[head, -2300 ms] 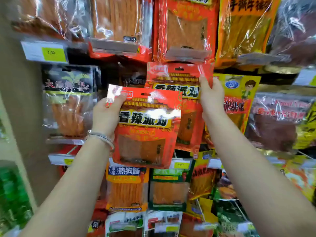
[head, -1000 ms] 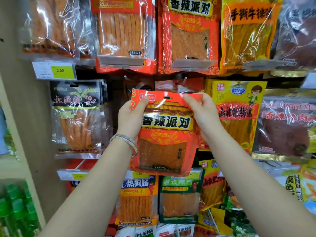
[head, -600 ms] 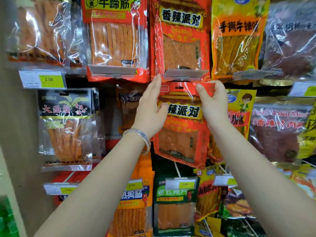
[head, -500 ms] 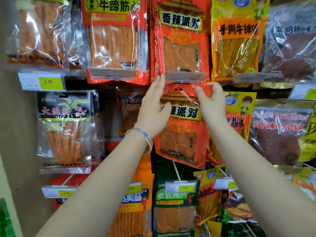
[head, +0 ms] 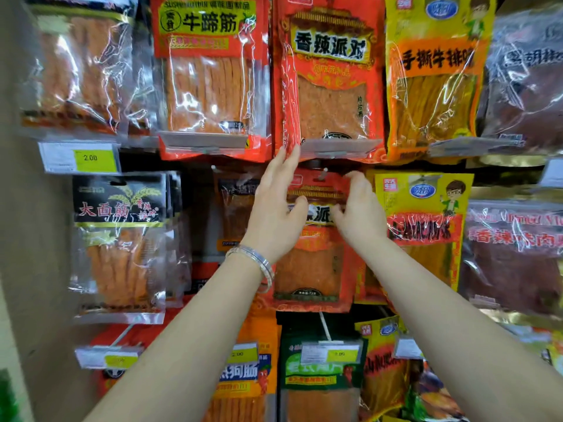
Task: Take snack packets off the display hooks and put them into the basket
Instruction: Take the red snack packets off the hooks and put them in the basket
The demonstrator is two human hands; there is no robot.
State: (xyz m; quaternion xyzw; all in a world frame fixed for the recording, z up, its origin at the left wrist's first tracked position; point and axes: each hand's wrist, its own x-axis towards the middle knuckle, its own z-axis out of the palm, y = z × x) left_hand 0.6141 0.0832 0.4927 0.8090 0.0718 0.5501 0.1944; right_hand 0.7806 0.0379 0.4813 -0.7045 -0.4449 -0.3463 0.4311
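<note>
- Slide the red glossy plastic snack packet (head: 310, 269) straight forward along the thin metal hook (head: 325, 171) (the punched hole may tear); it hangs in the middle row.
- Left hand (head: 275, 214): fingers straight, thumb resting on its front.
- Right hand (head: 358, 214): fingers curled, pinching its top corner.

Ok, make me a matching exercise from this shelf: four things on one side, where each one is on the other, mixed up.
Things:
1 black-topped packet
2 green packet
3 yellow cartoon packet
4 silver bracelet

Places:
a on the left wrist
b right of the red packet
c left end of the middle row
d below the red packet

Pairs: 1-c, 2-d, 3-b, 4-a
</note>
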